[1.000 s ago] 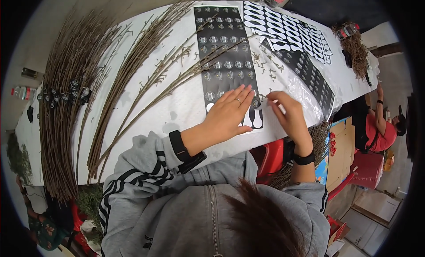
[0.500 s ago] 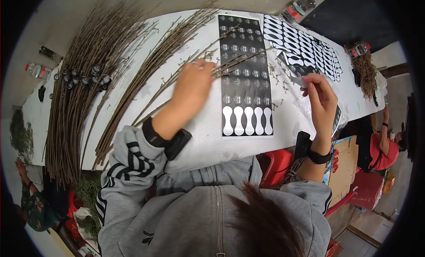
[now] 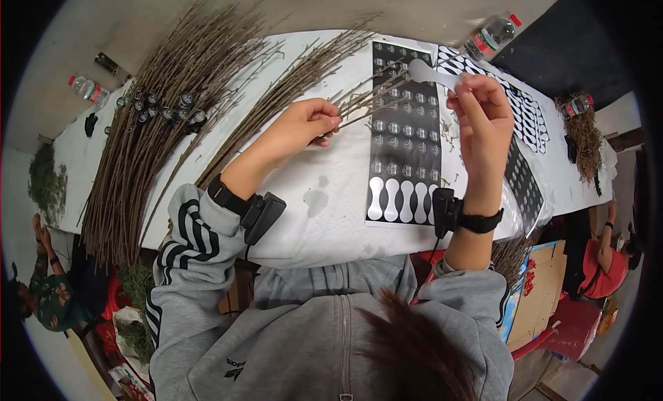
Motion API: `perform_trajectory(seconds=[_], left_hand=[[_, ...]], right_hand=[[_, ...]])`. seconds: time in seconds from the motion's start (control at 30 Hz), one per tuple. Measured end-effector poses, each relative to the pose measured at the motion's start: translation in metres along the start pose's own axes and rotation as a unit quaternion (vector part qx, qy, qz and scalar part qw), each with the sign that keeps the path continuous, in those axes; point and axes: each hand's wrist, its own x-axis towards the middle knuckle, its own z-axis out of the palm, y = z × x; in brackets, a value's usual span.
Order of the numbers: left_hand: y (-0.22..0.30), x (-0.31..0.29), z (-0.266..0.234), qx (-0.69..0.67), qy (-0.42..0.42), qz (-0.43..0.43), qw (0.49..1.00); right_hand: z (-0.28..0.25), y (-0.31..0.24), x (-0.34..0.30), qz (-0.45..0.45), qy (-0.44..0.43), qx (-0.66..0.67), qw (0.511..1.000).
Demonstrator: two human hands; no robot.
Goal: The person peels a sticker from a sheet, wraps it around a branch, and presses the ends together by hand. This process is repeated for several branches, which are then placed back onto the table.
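Note:
Several thin brown twigs [image 3: 362, 99] are gripped in my left hand [image 3: 298, 130], fingers closed round them. Their tips reach up and right over a black label sheet [image 3: 406, 151] printed with small pale marks. The lowest row of that sheet shows white dumbbell shapes. Pinched between the fingertips of my right hand [image 3: 485, 118] is one end of a dumbbell-shaped sticker [image 3: 423, 72], its pale side showing. The sticker's free rounded end hangs over the sheet, close to the twig tips; whether they touch I cannot tell.
Left on the white table [image 3: 311, 225] lies a large twig bundle [image 3: 117, 187] with black round tags; loose twigs [image 3: 276, 104] lie beside it. Used label sheets [image 3: 528, 104], a plastic bottle [image 3: 492, 36] and a dry twig bunch [image 3: 583, 145] are at right. Other people are at both sides.
My right hand has moved up and left, and the sticker now shows plainly in its fingers. My left hand has turned, still holding the twigs. The whole view has shifted slightly.

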Motion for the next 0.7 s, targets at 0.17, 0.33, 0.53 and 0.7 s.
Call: perform_trajectory(seconds=[0.17, 0.33, 0.53, 0.7], left_hand=[[0.02, -0.014, 0.004, -0.007, 0.029, 0.02, 0.999], [0.016, -0.02, 0.006, -0.059, 0.05, 0.071, 0.994], [0.003, -0.012, 0.01, 0.033, 0.088, 0.08, 0.992], [-0.015, 0.0, 0.017, 0.313, 0.262, 0.293, 0.865]], right_hand=[[0.037, 0.023, 0.017, 0.007, 0.058, 0.119, 0.991], [0.061, 0.053, 0.017, 0.026, 0.116, 0.17, 0.978], [0.06, 0.07, 0.01, 0.039, 0.174, 0.152, 0.972], [0.064, 0.088, 0.006, 0.111, 0.115, 0.257, 0.953]])
